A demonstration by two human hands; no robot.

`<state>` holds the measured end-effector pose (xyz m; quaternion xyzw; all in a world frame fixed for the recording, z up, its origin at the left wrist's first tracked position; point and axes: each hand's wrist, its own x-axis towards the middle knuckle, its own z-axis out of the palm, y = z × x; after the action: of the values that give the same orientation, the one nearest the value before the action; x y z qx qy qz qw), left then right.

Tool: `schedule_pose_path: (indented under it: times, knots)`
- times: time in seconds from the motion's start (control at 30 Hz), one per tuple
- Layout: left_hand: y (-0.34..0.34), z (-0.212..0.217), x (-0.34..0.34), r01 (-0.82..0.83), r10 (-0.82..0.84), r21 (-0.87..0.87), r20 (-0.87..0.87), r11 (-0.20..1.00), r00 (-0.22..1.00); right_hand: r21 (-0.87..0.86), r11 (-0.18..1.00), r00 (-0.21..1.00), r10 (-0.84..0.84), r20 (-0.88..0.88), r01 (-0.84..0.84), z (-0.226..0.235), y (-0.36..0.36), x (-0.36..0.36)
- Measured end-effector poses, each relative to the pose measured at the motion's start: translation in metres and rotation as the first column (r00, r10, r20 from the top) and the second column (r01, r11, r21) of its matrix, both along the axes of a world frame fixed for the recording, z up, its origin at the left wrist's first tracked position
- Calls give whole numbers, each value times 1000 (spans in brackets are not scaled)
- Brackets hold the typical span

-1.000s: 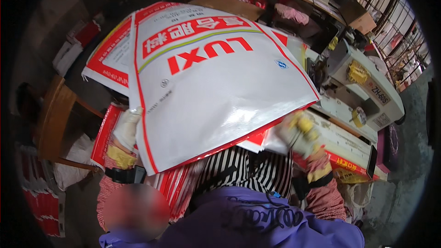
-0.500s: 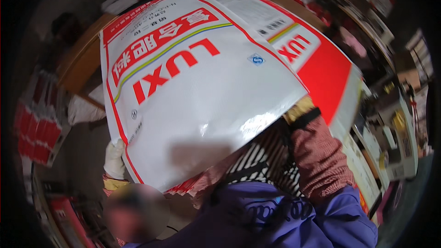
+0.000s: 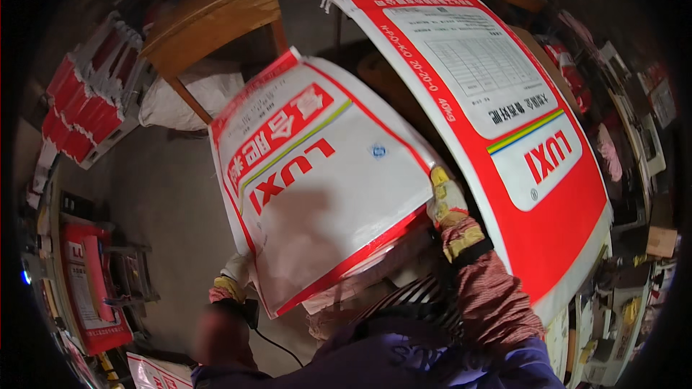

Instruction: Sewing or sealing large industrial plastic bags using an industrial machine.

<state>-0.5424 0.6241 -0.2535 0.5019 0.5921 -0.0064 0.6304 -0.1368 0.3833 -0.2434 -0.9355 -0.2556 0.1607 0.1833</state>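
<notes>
A white plastic woven sack [image 3: 360,180] with red borders and print hangs tilted in front of my body, held flat between my hands. My right hand [image 3: 448,202], in a white and yellow work glove, grips its near right edge with the thumb on top. Round its near left edge closes my gloved left hand [image 3: 236,274]; the fingers behind the sack are hidden. To the right, another red and white sack [image 3: 497,173] lies flat, close beside my right hand and forearm.
Beyond the held sack stands a wooden table [image 3: 209,18], with a pale bulging sack [image 3: 189,97] on the floor under it. Stacked red and white sacks [image 3: 86,101] are at the far left. A low frame [image 3: 130,274] bears more sacks. Cluttered machinery [image 3: 613,317] lines the right.
The held sack has come down and left, off the sack lying on the right, which now shows almost whole. Both hands keep their grip. My view has turned toward the left.
</notes>
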Motion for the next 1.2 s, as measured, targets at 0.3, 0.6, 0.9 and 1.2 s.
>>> schedule_pose_path:
  times: [0.3,0.6,0.9,1.2]
  knots:
    - [27,-39,-1,843,-591,268,-616,466,522,-1,951,913,-296,-279,308,-121,-83,28]
    - [65,-177,20,975,-562,125,-827,-186,-1,361,806,846,-292,-447,468,-88,-33,9]
    - [45,-86,114,210,-295,669,15,713,955,683,625,738,242,-630,378,0,-119,-73]
    - [-334,148,315,235,-995,967,93,99,36,840,116,788,299,-538,530,148,-298,-117]
